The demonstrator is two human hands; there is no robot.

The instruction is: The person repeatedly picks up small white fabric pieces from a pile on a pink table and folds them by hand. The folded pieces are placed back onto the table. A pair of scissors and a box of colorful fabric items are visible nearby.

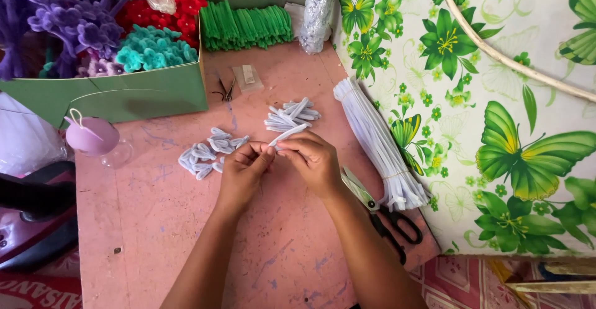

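Note:
My left hand (243, 171) and my right hand (313, 160) meet over the middle of the pink table (155, 222). Both pinch one short white pipe-cleaner piece (287, 135), which sticks up and to the right from my fingertips. Just beyond lies a small heap of cut white pieces (289, 115). To the left of my left hand is a cluster of white bent petal loops (208, 152).
A long bundle of white pipe cleaners (375, 143) lies at the right, with black-handled scissors (382, 216) beside my right forearm. A green box (124, 95) of purple, teal and red pipe-cleaner flowers stands at the back left. Green pipe cleaners (247, 25) are at the back. A pink round object (92, 135) sits at the left.

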